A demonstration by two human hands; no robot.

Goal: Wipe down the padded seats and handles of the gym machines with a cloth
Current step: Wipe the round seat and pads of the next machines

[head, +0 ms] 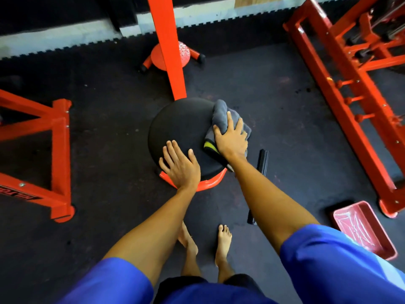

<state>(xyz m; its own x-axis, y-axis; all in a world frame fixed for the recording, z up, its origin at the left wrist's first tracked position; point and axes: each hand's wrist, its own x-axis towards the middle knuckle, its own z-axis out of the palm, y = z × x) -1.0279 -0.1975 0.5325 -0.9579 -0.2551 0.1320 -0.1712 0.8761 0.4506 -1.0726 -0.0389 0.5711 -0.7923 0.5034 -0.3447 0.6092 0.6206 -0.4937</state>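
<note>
A round black padded seat [182, 130] on an orange ring frame sits in the middle of the view. My left hand [180, 165] lies flat on the seat's near edge with straight fingers. My right hand [232, 139] presses a grey cloth [221, 113] with a yellow and black edge onto the seat's right side, fingers spread over it. Part of the cloth hangs off the right rim.
An orange upright post [168, 47] rises behind the seat, with a round orange foot plate [160, 59] at its base. Orange machine frames stand at the left [59, 154] and right [350, 106]. A red tray [363, 229] lies on the black floor, and a black handle [262, 163] is beside the seat.
</note>
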